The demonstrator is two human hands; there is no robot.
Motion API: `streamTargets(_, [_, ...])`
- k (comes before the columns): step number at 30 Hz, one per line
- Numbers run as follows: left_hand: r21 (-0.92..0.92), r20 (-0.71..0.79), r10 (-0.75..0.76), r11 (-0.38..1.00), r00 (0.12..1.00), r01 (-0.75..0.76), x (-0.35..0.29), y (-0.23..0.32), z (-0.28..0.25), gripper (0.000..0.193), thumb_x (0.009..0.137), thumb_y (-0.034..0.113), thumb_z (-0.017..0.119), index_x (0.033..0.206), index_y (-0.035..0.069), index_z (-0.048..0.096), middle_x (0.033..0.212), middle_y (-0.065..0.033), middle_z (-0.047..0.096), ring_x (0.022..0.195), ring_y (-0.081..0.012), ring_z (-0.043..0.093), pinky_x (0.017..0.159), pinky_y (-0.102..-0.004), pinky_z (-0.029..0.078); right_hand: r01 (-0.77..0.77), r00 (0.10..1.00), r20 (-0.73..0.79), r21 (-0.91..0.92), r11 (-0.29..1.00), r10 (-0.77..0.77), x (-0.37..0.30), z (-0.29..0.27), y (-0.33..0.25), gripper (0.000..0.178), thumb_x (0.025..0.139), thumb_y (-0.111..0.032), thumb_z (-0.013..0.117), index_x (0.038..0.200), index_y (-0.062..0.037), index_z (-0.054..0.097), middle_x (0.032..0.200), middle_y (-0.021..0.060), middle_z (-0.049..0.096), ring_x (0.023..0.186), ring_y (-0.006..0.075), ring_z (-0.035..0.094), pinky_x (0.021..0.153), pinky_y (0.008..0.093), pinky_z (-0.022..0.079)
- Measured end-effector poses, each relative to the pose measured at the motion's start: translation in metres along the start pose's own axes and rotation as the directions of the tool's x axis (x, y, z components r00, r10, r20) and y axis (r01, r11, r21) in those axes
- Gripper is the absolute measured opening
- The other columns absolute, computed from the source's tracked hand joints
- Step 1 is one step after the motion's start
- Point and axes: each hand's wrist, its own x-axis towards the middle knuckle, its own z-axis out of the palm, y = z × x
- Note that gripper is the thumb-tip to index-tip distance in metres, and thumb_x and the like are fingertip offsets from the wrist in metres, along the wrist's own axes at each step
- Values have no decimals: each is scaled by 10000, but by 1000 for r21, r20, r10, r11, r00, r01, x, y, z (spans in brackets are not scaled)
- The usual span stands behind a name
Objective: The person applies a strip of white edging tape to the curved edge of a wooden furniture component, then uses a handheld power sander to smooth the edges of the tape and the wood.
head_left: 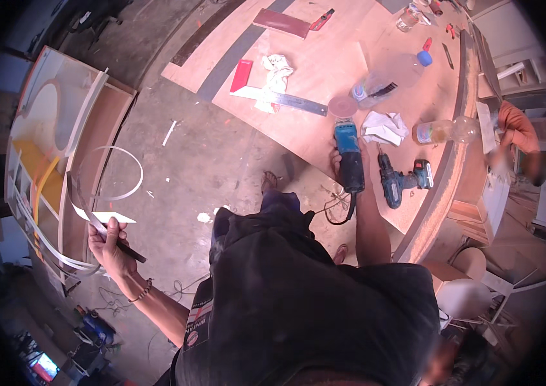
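My left hand is out at the left, closed with the thumb pressed on a narrow dark strip that looks like edge banding. A thin pale strip curls in a loop just beyond it. Behind the thumb a flat white piece shows; whether I grip it too, I cannot tell. My right hand is wrapped round the body of a blue and black angle grinder at the table's near edge. A round reddish-brown disc is on the grinder's far end, and its cord hangs down.
On the wooden table lie a cordless drill, a crumpled cloth, a try square and plastic bottles. A cabinet stands at the left. Another person's arm is at the right. Cables trail on the floor.
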Motion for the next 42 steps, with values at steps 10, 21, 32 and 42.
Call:
streamTargets(10, [26, -9, 37, 999, 999, -37, 48, 12, 45, 163, 948, 72, 730, 1073, 52, 628, 809, -50, 721, 585, -39, 580, 482, -138, 361, 57, 998, -19, -315, 947, -66, -3, 12, -26, 735, 968, -538, 605, 1331, 95, 511, 1009, 170, 629, 853, 250, 665, 769, 364, 616])
streamTargets(21, [-34, 80, 51, 998, 995, -49, 69, 19, 64, 154, 950, 45, 720, 1076, 56, 631, 840, -28, 711, 645, -56, 635, 520, -149, 421, -5, 891, -109, -973, 230, -441, 1, 15, -38, 565, 775, -313, 851, 1195, 3, 643, 960, 105, 701, 880, 187, 670, 816, 308, 535])
streamTargets(32, [-123, 217, 86, 991, 972, -60, 93, 20, 92, 158, 952, 0, 697, 1088, 28, 622, 905, -38, 706, 716, -81, 665, 580, -173, 455, -180, 732, 82, -935, -307, -677, 2, 27, -41, 724, 647, -312, 883, 1247, 28, 663, 1095, 210, 717, 1011, 302, 696, 932, 386, 530])
streamTargets(42, [-17, 89, 59, 998, 994, -58, 114, 23, 115, 271, 932, 48, 725, 1180, 36, 616, 816, -43, 695, 602, -47, 583, 478, -131, 394, -166, 755, 195, -867, -470, -626, 0, 29, -36, 747, 696, -350, 867, 1303, 24, 641, 1161, 238, 675, 1081, 364, 650, 959, 426, 498])
